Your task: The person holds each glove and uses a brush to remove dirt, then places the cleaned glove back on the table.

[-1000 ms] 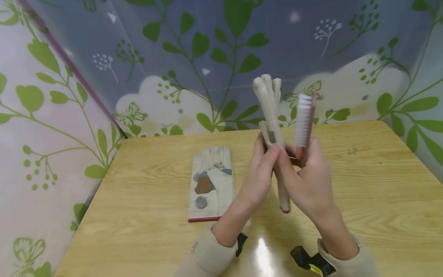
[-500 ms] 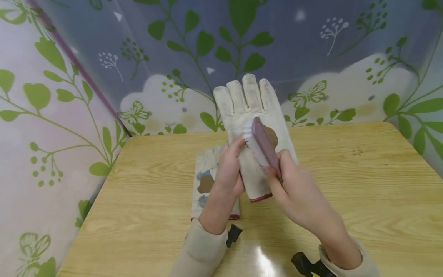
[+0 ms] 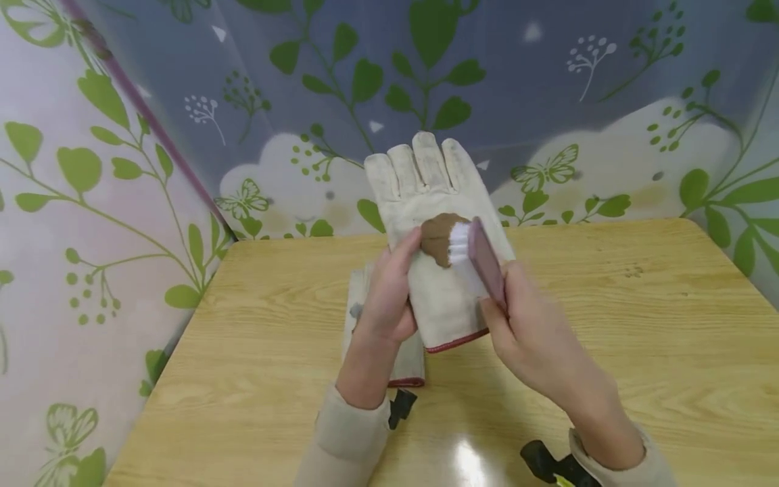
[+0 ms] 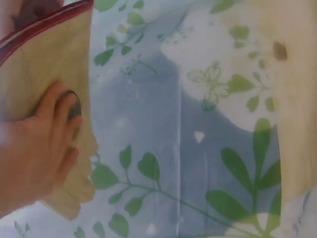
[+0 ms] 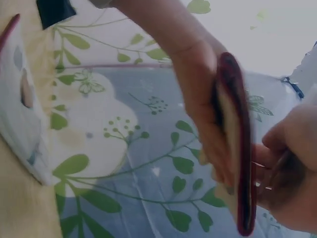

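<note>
My left hand [image 3: 389, 291] holds a cream work glove [image 3: 444, 297] up over the table by its left side, thumb on the front and fingers spread behind it, as the left wrist view shows. The glove's fingers point up, its red-trimmed cuff is at the bottom, and a brown patch [image 3: 437, 240] marks its palm. My right hand [image 3: 535, 331] grips a scrub brush [image 3: 487, 260] with a mauve back and white bristles, which meet the right edge of the brown patch. In the right wrist view the glove's cuff [image 5: 242, 148] is seen edge-on between both hands.
A second cream glove [image 3: 406, 365] with grey and brown marks lies on the wooden table [image 3: 262, 352], partly hidden behind my left hand and forearm. Leaf-patterned walls [image 3: 316, 61] stand behind the table and at its left.
The held glove has turned from edge-on to face me, showing its brown patch. The brush has come from beside the glove onto its front, then shifted slightly right.
</note>
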A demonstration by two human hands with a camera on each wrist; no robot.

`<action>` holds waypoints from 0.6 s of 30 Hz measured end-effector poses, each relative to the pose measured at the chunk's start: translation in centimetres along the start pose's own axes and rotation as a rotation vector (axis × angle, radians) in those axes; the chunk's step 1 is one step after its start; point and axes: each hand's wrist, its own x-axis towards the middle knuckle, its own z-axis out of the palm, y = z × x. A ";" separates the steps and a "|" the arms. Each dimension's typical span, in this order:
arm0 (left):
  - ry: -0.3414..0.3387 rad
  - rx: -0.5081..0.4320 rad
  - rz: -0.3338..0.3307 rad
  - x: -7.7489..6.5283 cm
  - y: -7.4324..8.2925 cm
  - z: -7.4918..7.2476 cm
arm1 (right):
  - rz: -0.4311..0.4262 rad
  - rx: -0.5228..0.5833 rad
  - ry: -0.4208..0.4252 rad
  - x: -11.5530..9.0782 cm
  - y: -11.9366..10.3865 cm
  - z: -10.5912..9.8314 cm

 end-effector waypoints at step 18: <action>0.057 0.011 0.081 0.3 1.6 -1.8 | 0.093 0.146 -0.108 -0.3 -0.5 1.5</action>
